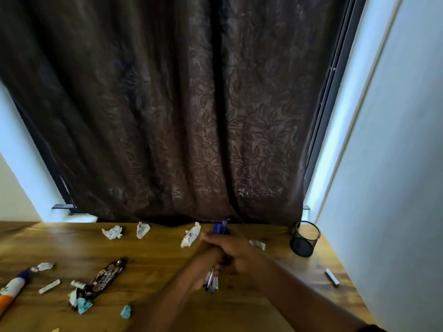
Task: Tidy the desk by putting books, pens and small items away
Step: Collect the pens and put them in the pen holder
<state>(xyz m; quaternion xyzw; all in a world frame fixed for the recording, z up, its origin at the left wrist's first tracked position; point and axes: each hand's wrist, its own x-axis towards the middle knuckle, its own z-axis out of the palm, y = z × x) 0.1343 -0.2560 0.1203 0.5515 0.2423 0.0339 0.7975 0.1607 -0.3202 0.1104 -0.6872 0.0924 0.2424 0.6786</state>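
A smooth wooden desk is being seen from above, with crumpled paper balls scattered along its far edge. A round black mesh cup is standing at the far right; what is inside cannot be told. A bunch of pens is being gripped in the middle by both the left hand and the right hand, fingers curled around them.

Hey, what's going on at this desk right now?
A person is gathering a bunch of pens in both hands: the right hand wraps the middle, the left hand steadies it. A black mesh pen cup stands to the right. Crumpled paper scraps still litter the wooden desk.
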